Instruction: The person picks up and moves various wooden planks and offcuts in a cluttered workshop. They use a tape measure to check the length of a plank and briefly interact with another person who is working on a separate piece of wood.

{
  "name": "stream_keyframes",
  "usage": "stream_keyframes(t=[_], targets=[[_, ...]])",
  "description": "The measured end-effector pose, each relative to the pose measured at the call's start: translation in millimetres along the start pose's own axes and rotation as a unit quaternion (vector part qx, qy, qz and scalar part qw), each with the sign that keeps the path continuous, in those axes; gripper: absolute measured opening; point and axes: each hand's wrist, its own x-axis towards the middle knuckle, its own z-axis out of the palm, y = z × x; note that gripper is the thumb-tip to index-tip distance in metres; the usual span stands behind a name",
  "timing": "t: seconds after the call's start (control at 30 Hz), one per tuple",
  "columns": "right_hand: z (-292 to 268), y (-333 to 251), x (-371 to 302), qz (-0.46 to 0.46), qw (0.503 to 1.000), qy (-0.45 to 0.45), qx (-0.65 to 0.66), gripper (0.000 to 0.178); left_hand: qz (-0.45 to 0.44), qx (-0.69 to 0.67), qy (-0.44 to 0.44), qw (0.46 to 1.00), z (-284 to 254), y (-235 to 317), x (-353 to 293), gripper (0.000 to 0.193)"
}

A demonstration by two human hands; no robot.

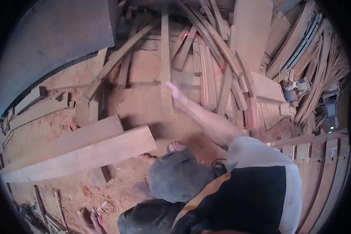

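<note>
Two beams (89,152) at left, long board (165,46) ahead at right hand (175,93), row of planks (319,167) right

Observed reddish-brown floor (70,117), dusty, strewn with sawdust. Took thick pale beam (82,154) as landmark. Noted short block (100,175) on floor, partly beneath beam's near side. Found plank pieces (43,111) lying on floor beyond beam, toward its left. Found narrow boards (210,85) beyond beam, well to its right, some crossing; unable to confirm floor contact for each. Recorded thin cord (123,181), looped, and loose sticks (39,201) on floor nearer than beam.
</note>
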Motion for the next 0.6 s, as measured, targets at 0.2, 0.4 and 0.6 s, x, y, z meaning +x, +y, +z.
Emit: stream_keyframes(t=[0.2, 0.4, 0.6], targets=[[115.7, 0.8, -41.7, 0.04, 0.917, -0.236, 0.32, 0.036, 0.236, 0.048, -0.049, 0.969, 109.3, 189.9, 66.8, 0.06], [172.6, 51.4, -73.5, 0.068, 0.908, -0.338, 0.239, 0.049, 0.019, -0.166, -0.199, 0.966, 165.8, 207.4, 105.9, 0.059], [121.1, 44.1, -35.8, 0.095, 0.958, -0.178, 0.204, 0.06, -0.017, -0.221, -0.088, 0.971, 75.0, 155.3, 61.8, 0.039]])
